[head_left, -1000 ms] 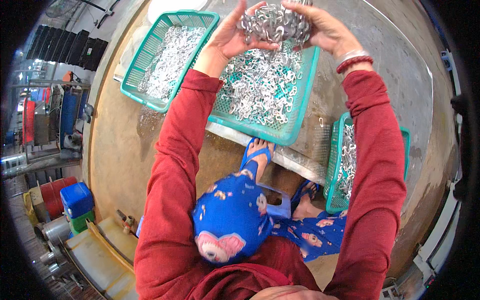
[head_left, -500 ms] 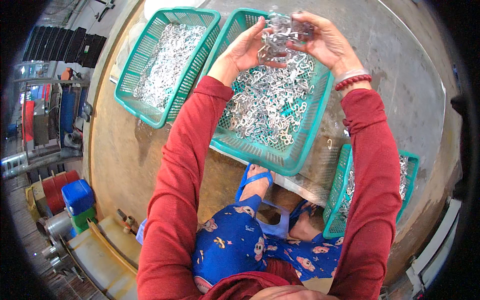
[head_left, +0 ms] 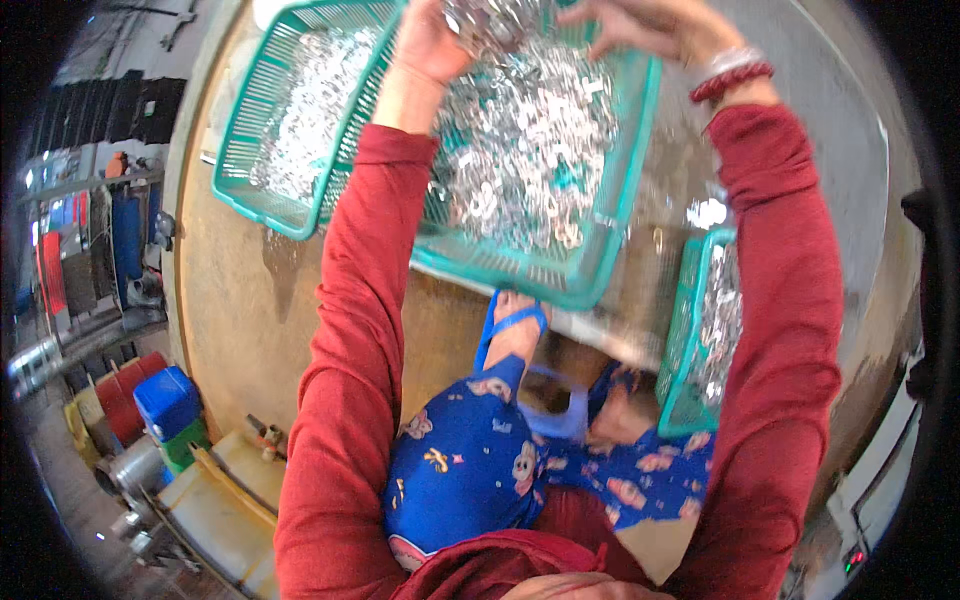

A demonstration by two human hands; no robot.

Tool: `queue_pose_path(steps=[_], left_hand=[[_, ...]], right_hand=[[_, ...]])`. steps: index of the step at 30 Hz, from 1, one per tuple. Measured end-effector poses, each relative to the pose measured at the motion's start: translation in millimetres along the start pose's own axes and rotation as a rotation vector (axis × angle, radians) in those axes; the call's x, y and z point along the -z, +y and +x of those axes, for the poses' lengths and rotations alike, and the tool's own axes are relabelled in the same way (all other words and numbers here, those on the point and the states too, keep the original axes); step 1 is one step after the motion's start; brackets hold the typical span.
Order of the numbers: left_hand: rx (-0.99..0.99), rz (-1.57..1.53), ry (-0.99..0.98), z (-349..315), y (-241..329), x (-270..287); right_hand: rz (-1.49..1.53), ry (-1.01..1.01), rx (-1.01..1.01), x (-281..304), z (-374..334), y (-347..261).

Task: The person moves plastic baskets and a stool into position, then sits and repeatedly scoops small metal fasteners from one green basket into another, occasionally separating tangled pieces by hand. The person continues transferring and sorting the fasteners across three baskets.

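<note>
My left hand (head_left: 432, 45) is at the top edge, partly cut off, cupped against a clump of S-shaped metal hooks (head_left: 495, 22). Its fingertips are hidden behind the clump. Over the far right of the large green basket, my right hand (head_left: 650, 28) has its fingers spread and is apart from the clump; motion blurs it. Beneath both hands, that green plastic basket (head_left: 510, 280) holds a loose layer of silvery metal hooks (head_left: 530, 150), with patches of its green bottom showing through.
Another green basket (head_left: 290, 228) full of hooks stands on the left, against the large one. A smaller green basket (head_left: 683, 330) of hooks is at the right, partly behind my right sleeve. One loose hook (head_left: 658, 238) lies between. My sandalled foot (head_left: 515, 325) is near the large basket.
My hands were together around the clump and have separated. The right hand has moved right and opened away from it. The whole view has shifted, with the baskets now higher in the picture.
</note>
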State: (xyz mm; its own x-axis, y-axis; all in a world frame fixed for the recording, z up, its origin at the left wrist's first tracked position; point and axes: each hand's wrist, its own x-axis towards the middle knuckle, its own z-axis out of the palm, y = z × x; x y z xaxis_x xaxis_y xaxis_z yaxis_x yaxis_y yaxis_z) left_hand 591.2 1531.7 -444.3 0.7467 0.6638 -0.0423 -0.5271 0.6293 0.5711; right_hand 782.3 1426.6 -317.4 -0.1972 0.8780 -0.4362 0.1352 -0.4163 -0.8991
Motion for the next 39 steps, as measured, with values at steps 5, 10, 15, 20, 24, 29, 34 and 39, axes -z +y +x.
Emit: queue_pose_path(steps=[5, 10, 15, 20, 24, 29, 34, 39], left_hand=[[0.072, -0.195, 0.313, 0, -26, 52], [0.432, -0.621, -0.304, -14, -22, 68], [0.146, -0.123, -0.185, -28, -11, 29], [0.107, -0.059, -0.061, -31, 4, -1], [-0.183, 0.229, 0.107, -28, 3, 15], [0.180, 0.411, 0.466, -24, -28, 53], [0.095, 0.519, 0.472, -38, -40, 63], [0.052, 0.438, 0.320, -45, -19, 45]], right_hand=[[-0.328, 0.354, 0.168, 6, -70, 46], [-0.184, 0.454, -0.223, -3, -102, 202], [-0.779, 0.502, -0.433, -73, -83, 332], [-0.789, 0.602, -0.249, -96, -73, 352], [-0.720, 0.686, -0.080, -95, -78, 364], [0.170, 1.039, -0.172, -100, -103, 390], [-0.049, 1.078, 0.028, -98, -127, 389], [-0.573, 1.052, -0.200, -93, -113, 380]])
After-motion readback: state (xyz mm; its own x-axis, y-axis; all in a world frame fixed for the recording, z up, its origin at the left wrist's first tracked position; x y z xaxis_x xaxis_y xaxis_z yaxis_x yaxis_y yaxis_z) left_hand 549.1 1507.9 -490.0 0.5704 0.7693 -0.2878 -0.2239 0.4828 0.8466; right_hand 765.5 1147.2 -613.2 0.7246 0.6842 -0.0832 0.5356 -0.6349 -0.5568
